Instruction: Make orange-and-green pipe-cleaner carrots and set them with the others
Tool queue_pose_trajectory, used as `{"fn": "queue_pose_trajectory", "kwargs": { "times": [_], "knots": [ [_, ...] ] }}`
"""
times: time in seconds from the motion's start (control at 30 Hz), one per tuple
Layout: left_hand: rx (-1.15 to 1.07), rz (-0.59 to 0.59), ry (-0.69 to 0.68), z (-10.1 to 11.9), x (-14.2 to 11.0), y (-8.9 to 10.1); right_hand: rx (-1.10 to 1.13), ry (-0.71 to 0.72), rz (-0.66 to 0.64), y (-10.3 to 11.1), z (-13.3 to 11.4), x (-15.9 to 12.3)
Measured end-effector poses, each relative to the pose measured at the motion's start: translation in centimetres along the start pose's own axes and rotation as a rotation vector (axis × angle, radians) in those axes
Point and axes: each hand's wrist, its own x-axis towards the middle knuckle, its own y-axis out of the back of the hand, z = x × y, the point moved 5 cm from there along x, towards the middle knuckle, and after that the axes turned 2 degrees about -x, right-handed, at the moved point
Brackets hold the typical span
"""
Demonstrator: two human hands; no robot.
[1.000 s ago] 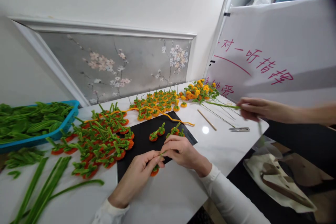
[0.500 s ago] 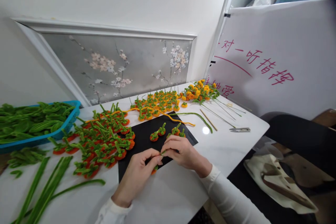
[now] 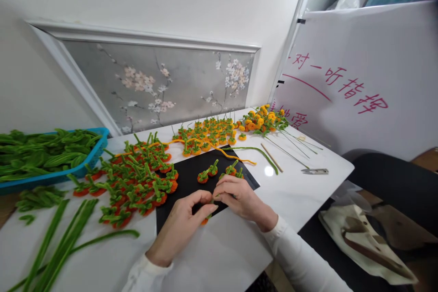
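Over the near edge of the black mat (image 3: pixel 185 169), my left hand (image 3: pixel 183 223) and my right hand (image 3: pixel 241 198) meet at the fingertips. Both are closed in a pinch on a short green pipe cleaner (image 3: pixel 216 197), mostly covered by the fingers. Just below the left fingertips an orange pipe-cleaner persimmon (image 3: pixel 204 221) peeks out; whether it is held or lying there I cannot tell. Beyond my hands, several more orange persimmons with green tops (image 3: pixel 203 176) sit on the mat, some partly behind my right hand.
Many orange persimmons (image 3: pixel 137 182) crowd the left of the white table (image 3: pixel 236 246). A blue basket of green leaves (image 3: pixel 78 171) and long green pipe cleaners (image 3: pixel 65 242) are farther left. Yellow pieces (image 3: pixel 212 132), a wooden stick (image 3: pixel 272 157) and thread snips (image 3: pixel 315 171) lie behind and right.
The view has shifted slightly. My left thumb and fingers have moved a little at the pinch, and the hands remain together over the mat.
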Motion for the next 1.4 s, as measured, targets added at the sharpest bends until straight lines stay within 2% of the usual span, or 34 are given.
{"fn": "queue_pose_trajectory", "kwargs": {
  "times": [0.13, 0.43, 0.9, 1.1, 1.27, 1.4],
  "knots": [
    [-0.029, 0.065, 0.018, 0.09, 0.07, 0.2, -0.018, 0.003, -0.041, -0.47, 0.02, -0.17],
    [0.029, 0.052, 0.031, -0.21, -0.21, 0.4, -0.037, -0.032, -0.058, -0.37, 0.01, -0.25],
    [0.034, -0.06, 0.017, -0.09, -0.29, -0.05, 0.006, -0.004, -0.034, -0.23, -0.14, -0.25],
    [0.01, 0.051, -0.018, 0.11, -0.39, 0.11, 0.014, -0.01, -0.053, -0.58, -0.09, -0.59],
    [-0.046, 0.051, 0.047, -0.49, -0.53, -0.04, 0.003, -0.025, -0.071, -0.79, -0.31, -0.58],
    [-0.022, 0.06, 0.027, -0.28, -0.64, 0.2, 0.001, -0.023, -0.066, -0.68, -0.41, -0.57]
  ]
}}
